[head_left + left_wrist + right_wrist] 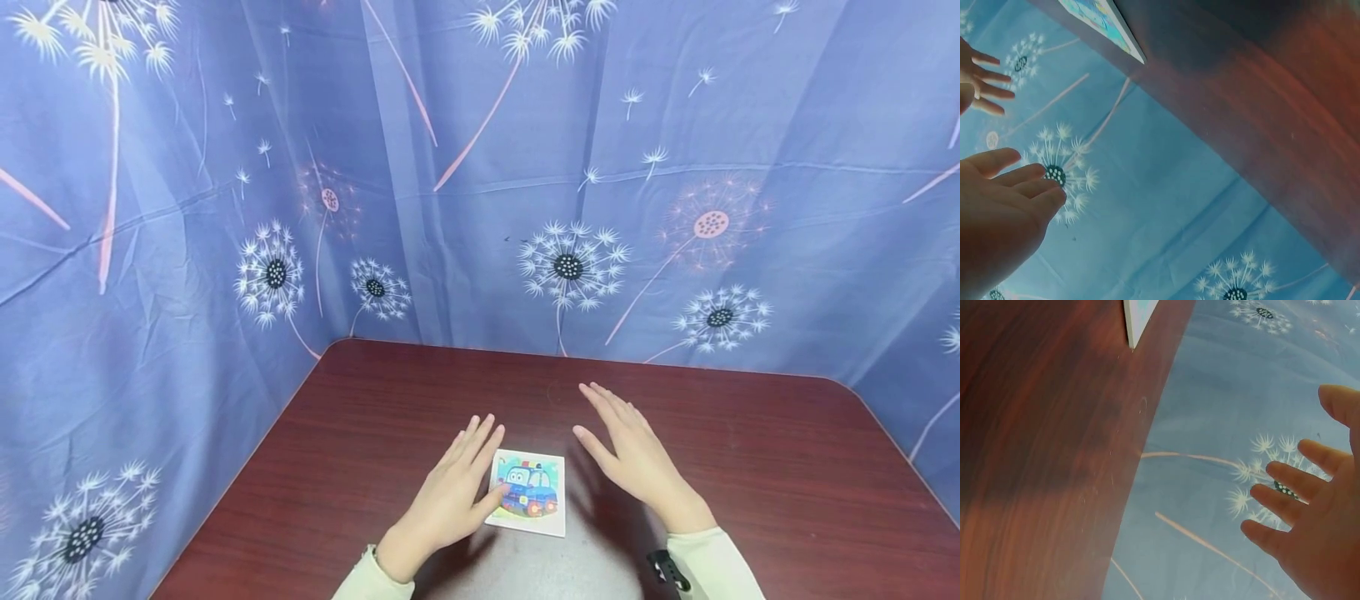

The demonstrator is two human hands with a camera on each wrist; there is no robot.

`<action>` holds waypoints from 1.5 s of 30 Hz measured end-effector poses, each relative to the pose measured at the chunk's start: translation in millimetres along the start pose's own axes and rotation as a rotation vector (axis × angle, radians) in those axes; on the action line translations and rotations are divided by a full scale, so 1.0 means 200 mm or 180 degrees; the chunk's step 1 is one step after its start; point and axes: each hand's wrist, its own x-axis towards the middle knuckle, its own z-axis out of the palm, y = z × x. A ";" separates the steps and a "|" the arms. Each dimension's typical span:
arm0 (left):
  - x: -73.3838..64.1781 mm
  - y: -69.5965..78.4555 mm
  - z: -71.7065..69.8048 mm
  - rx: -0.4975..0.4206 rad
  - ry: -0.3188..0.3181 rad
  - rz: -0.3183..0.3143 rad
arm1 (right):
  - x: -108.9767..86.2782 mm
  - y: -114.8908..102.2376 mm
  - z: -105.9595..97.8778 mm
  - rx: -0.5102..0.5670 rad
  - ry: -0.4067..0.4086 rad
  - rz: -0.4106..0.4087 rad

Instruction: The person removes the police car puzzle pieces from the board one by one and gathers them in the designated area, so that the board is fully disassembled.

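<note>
Picture card (536,493) between outstretched left hand (454,493), right hand (636,454).

Passage: dark-red wood-grain tabletop (787,467) left of bare left hand (447,498), right of bare right hand (641,458) | Obstacle: square white-bordered car-picture card (538,497) between them | Barrier: blue dandelion-print fabric (465,258), 3 sides

Counter (765,458): wood or wood-look top, dark reddish grain, smooth, semi-gloss, a pale sheen beside the card (537,493), which looks like stiff paper or board, smooth-faced, printed, plain white at the edge. Curtain (465,250): thin printed cloth, creased, softly folded, mostly matt. Sleeves (712,567): pale matt cloth; band (667,571) at the right cuff: black, smooth, plastic- or rubber-like.
</note>
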 end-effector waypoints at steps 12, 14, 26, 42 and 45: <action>-0.03 0.07 0.08 -0.0084 -0.0265 0.0197 | 0.05 -0.04 0.09 0.0650 -0.0258 0.0028; -0.04 0.08 0.09 -0.0105 -0.0281 0.0231 | 0.06 -0.04 0.11 0.0747 -0.0295 -0.0010; -0.07 0.13 0.13 -0.0060 -0.0707 0.0307 | 0.11 -0.05 0.21 0.1300 -0.0506 -0.0080; -0.08 0.15 0.16 0.0131 -0.1247 0.0196 | 0.17 -0.05 0.36 0.1921 -0.1370 -0.0012; -0.08 0.15 0.16 0.0135 -0.1332 0.0142 | 0.17 -0.06 0.38 0.1888 -0.1457 0.0033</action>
